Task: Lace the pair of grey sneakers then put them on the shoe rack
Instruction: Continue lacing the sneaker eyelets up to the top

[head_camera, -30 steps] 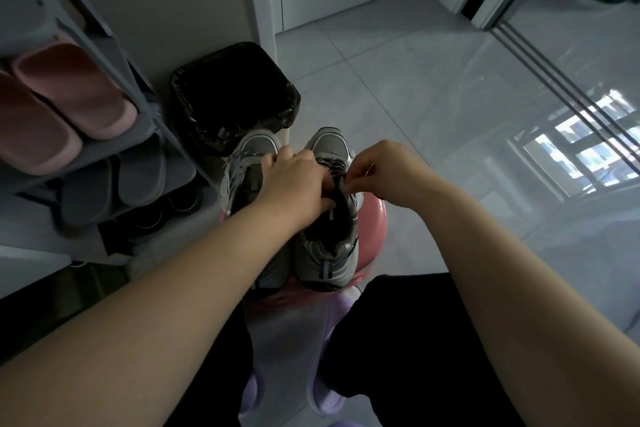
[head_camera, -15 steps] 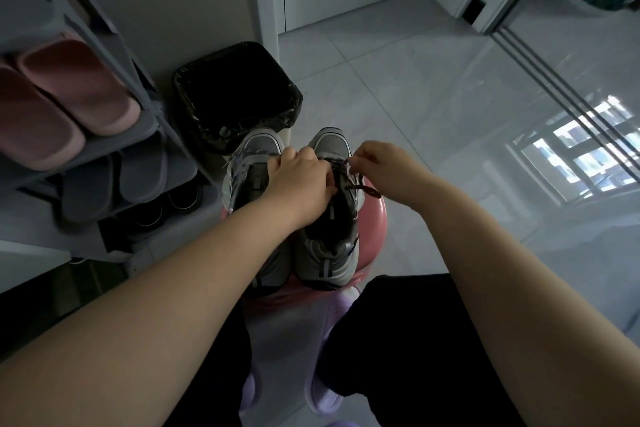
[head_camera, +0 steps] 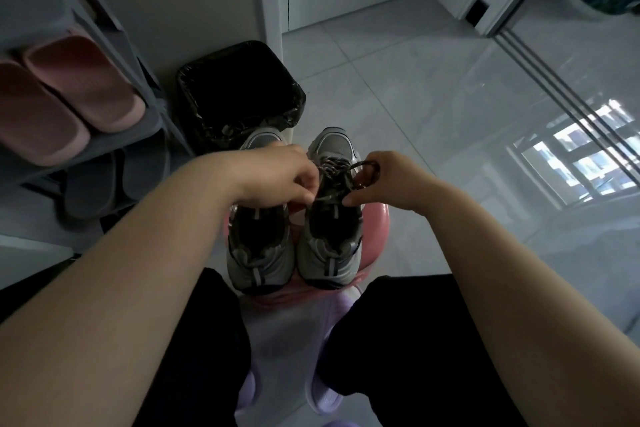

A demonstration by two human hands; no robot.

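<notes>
- On the pink stool (head_camera: 375,222), the right sneaker (head_camera: 329,253)'s lace (head_camera: 334,165) is pinched by the left grip (head_camera: 277,177) and right grip (head_camera: 388,180).
- Its loop (head_camera: 358,166) could be undone if tension is slackened.

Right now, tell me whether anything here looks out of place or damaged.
Nothing spilled or damaged. One oddity: the sneakers stand on a pink stool, not the rack, as left hand and right hand pinch a lace.

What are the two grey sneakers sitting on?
A pink stool: its rounded edge shows right of the right sneaker, and a strip shows between that and the left sneaker. The seat beneath the soles and the stool's legs are covered.
</notes>
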